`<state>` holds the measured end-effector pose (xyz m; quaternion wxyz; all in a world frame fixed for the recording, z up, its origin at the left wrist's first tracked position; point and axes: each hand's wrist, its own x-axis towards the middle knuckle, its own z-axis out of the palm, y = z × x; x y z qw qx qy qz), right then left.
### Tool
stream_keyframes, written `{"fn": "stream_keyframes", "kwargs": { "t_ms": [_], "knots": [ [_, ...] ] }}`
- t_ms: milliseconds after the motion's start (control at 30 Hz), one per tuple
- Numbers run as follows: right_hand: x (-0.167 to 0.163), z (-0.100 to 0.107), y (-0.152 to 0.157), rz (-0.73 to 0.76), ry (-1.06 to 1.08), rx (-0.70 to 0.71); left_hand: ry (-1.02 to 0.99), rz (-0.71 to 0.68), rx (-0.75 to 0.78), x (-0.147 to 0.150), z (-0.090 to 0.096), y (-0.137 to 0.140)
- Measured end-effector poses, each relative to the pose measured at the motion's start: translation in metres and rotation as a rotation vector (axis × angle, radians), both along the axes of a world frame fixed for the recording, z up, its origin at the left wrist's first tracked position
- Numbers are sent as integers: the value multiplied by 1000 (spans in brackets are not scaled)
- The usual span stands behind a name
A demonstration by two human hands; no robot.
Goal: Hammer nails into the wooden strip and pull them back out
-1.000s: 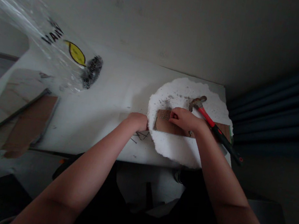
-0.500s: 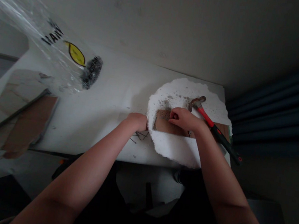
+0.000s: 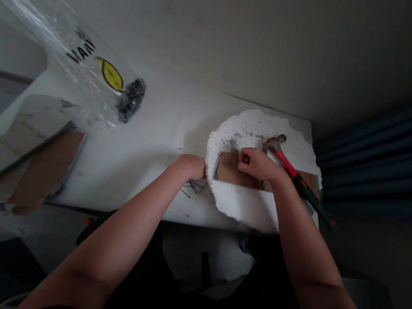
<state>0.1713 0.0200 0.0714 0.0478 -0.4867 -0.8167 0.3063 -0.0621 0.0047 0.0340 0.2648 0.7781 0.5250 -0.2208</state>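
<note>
My right hand (image 3: 260, 165) is curled closed above a brown board (image 3: 239, 178). Whatever its fingers hold is too dark and small to make out. Close to these fingertips, a speckled, grainy brown patch (image 3: 229, 158) shows along the board's far edge. The board lies on a rough-edged white slab (image 3: 245, 204). At the slab's left edge, my left hand (image 3: 191, 166) is bent closed with its fingertips hidden. Several thin dark nail-like pieces (image 3: 195, 187) lie just below it. A claw hammer (image 3: 285, 164) with a red and black handle rests across the slab, beyond my right hand.
A clear plastic bag (image 3: 99, 63) with a yellow print stands at the left on the white table (image 3: 146, 140). Broken panels (image 3: 47, 167) lie at the table's left end. A wall rises behind, and a dark curtain (image 3: 383, 160) hangs at the right.
The whole view has shifted slightly, so things appear a little farther right. Both hands keep nearly the same place and pose against the slab and board.
</note>
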Motion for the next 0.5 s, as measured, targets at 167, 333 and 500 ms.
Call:
{"fn": "stream_keyframes", "kwargs": {
  "t_ms": [167,333,500],
  "knots": [
    [9,9,-1,-95,266,-22,67,92,100,-10,9,5],
    [5,19,-6,-88,448,-32,-490,382,583,-12,25,14],
    [-14,14,-13,-110,464,-24,-1033,175,161,1,27,12]
  ]
}}
